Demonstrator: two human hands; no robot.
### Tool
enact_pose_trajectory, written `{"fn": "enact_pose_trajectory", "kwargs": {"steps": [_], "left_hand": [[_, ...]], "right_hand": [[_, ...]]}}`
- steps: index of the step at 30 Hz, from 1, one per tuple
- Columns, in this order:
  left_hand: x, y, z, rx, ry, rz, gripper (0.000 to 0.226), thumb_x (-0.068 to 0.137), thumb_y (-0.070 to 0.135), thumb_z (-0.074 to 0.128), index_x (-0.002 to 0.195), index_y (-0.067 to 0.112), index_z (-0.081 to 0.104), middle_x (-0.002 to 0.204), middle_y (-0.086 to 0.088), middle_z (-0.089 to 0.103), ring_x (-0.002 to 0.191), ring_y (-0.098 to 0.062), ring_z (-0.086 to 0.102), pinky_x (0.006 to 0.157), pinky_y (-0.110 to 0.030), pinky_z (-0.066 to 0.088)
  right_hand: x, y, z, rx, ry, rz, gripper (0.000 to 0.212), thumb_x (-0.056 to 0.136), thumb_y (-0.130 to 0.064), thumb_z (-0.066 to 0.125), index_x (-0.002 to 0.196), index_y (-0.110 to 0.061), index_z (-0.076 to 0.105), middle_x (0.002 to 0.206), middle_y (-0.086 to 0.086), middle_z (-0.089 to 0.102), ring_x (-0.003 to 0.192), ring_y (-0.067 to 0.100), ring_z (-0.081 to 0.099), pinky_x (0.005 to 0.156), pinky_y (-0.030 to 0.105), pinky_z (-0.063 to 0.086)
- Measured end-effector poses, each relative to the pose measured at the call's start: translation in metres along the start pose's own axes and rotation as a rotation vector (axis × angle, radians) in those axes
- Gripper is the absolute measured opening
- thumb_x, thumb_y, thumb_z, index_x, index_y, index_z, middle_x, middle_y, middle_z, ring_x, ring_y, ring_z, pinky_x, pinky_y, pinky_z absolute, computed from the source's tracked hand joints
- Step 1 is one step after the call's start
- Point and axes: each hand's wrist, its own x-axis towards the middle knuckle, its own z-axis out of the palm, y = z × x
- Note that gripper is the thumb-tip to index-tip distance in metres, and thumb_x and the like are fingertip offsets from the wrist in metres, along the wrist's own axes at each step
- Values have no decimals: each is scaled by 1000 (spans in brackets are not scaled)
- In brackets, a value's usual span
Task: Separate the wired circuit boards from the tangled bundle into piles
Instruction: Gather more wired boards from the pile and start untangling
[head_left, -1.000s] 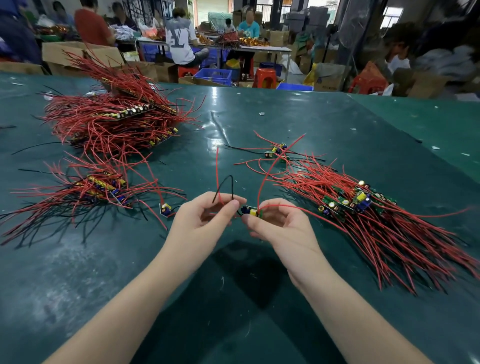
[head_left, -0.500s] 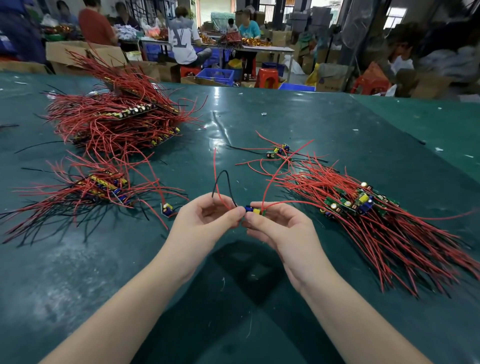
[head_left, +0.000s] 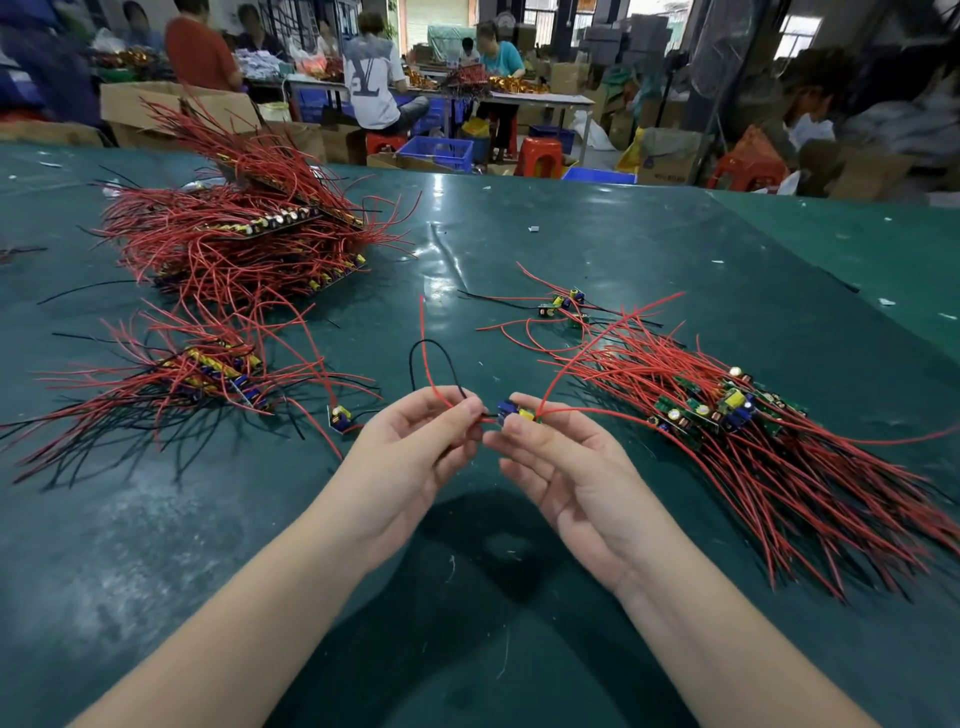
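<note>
The right hand (head_left: 566, 462) pinches one small circuit board (head_left: 511, 413) between thumb and fingers (head_left: 519, 428), lifted clear of the green surface (head_left: 519, 223) so its wires hang free instead of snagging on anything below. Just left of those fingers, the left hand (head_left: 415, 447) has its fingers clamped on that board's leads: a black wire (head_left: 415, 358) loops upward from the pinch and a red wire (head_left: 423, 338) rises alongside. Holding board and leads apart like this looks meant to straighten the wires before the piece is laid down. To the right of the fingers lies the bundle (head_left: 727, 410) of green boards with red wires fanned out, probably the tangled source. Left of the fingers sits a sorted pile (head_left: 208, 369), one loose board (head_left: 340, 415) just beside it, and beyond that a taller stack (head_left: 249, 234). A few strays (head_left: 563, 301) rest ahead of the fingers
</note>
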Motion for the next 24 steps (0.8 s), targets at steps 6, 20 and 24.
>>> {"fn": "enact_pose_trajectory", "kwargs": {"steps": [6, 20, 24], "left_hand": [[0, 1, -1, -36, -16, -26, 8, 67, 16, 70, 74, 14, 72, 71, 1, 67, 58, -4, 60, 58, -12, 52], [-2, 2, -1, -39, -21, 54, 16, 70, 8, 66, 86, 9, 66, 78, -3, 69, 70, -9, 67, 66, -16, 54], [-1, 2, -2, -16, 31, 65, 11, 75, 11, 65, 86, 9, 66, 82, -5, 69, 73, -10, 67, 68, -18, 56]], "right_hand": [[-2, 0, 2, 65, -58, 103, 19, 61, -11, 76, 77, -20, 79, 78, 1, 75, 71, 14, 73, 55, 18, 53], [2, 1, 0, 24, 45, 84, 29, 52, -17, 82, 81, -21, 80, 81, 0, 74, 65, 11, 70, 54, 17, 52], [1, 3, -1, -45, 48, 61, 31, 53, -19, 82, 84, -23, 80, 82, -1, 74, 64, 10, 69, 55, 17, 52]]}}
